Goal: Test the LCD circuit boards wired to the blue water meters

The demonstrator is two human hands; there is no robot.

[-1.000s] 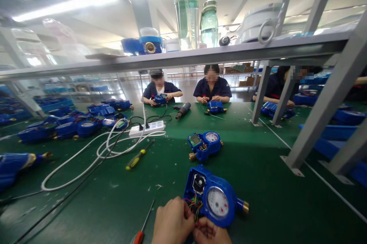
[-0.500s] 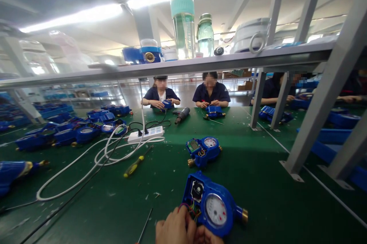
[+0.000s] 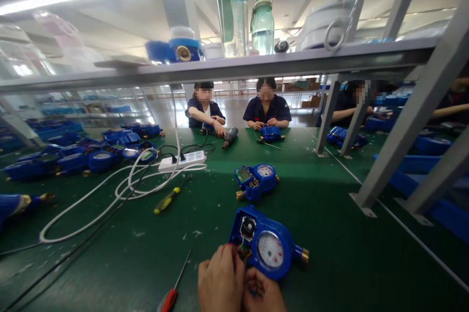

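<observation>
A blue water meter (image 3: 289, 239) lies at the bottom middle, its round white dial facing up and its side compartment open, with thin coloured wires (image 3: 245, 253) coming out. My left hand (image 3: 220, 280) is at the compartment's near edge, fingers pinched together on the wires. Close against it, my right hand (image 3: 264, 291) is curled just below the dial. Something small and dark blue shows between its fingers, too little to name. A screwdriver with a red handle (image 3: 169, 299) lies left of my hands.
Beyond is a second water meter (image 3: 264, 180). To the left lie a yellow-black screwdriver (image 3: 167, 200), a white power strip (image 3: 183, 160) with looping cables and several more meters. Two co-workers sit opposite, near a heat gun (image 3: 230, 136). A shelf (image 3: 220, 70) on metal legs spans overhead.
The view has tilted down, showing more of my hands and the red screwdriver handle. My right hand's curled fingers now show. The co-worker at left has reached a hand toward the heat gun.
</observation>
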